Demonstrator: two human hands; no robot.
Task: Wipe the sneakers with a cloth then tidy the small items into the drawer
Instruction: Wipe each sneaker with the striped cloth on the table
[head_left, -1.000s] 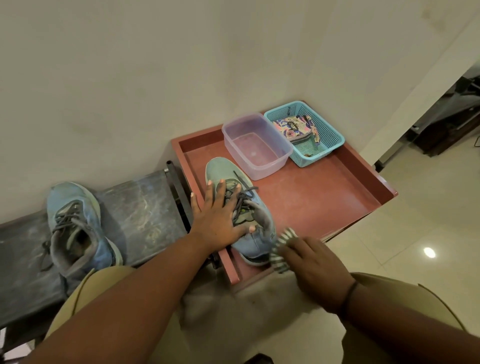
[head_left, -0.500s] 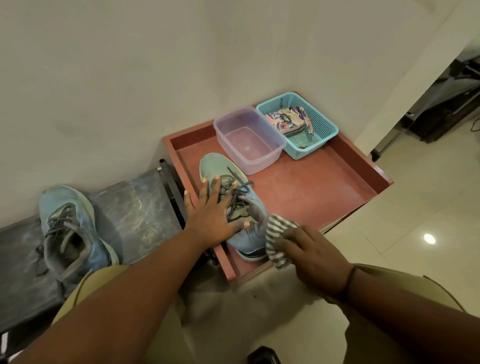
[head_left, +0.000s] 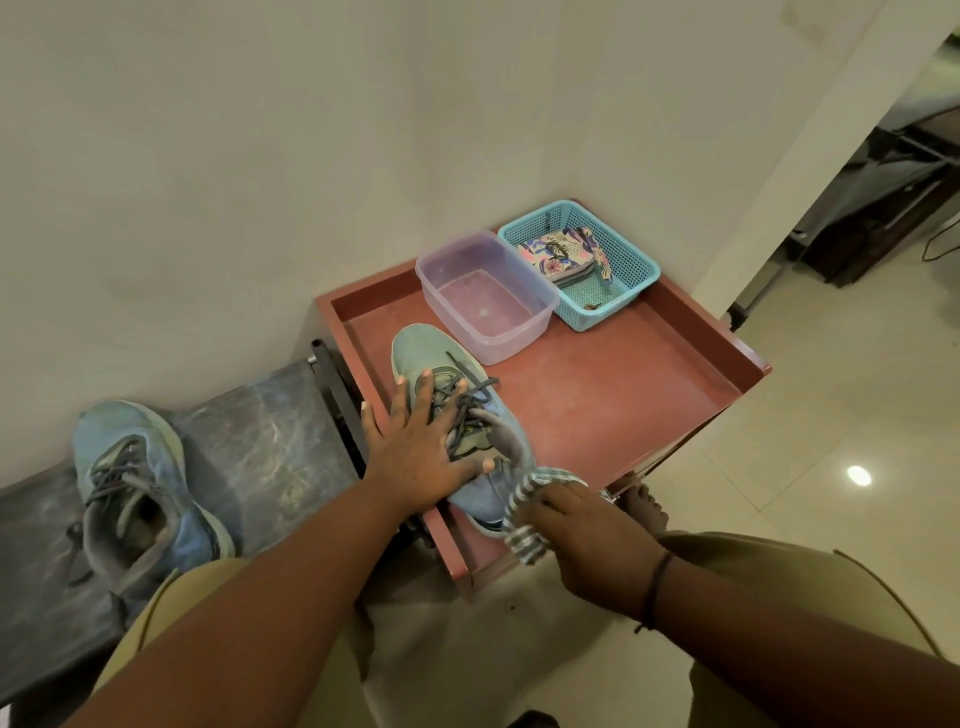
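Note:
A light blue sneaker (head_left: 422, 349) with grey laces lies on the red tray-top table (head_left: 597, 395), toe toward the wall. My left hand (head_left: 415, 457) rests flat on its laces with straight fingers. My right hand (head_left: 587, 535) grips a grey-and-white striped cloth (head_left: 524, 540) and holds it against the sneaker's heel at the table's near edge. The second blue sneaker (head_left: 130, 483) sits on the dark bench (head_left: 270, 447) at the left.
A clear plastic tub (head_left: 485, 293) and a teal mesh basket (head_left: 631, 267) holding a patterned pouch (head_left: 558, 252) stand at the back of the table by the wall. Tiled floor lies to the right, with dark furniture beyond a doorway. My bare foot (head_left: 644, 506) shows under the table.
My right hand with the cloth has slid from the sneaker's near side up onto the heel. My left hand stays on the laces. The camera has shifted a little.

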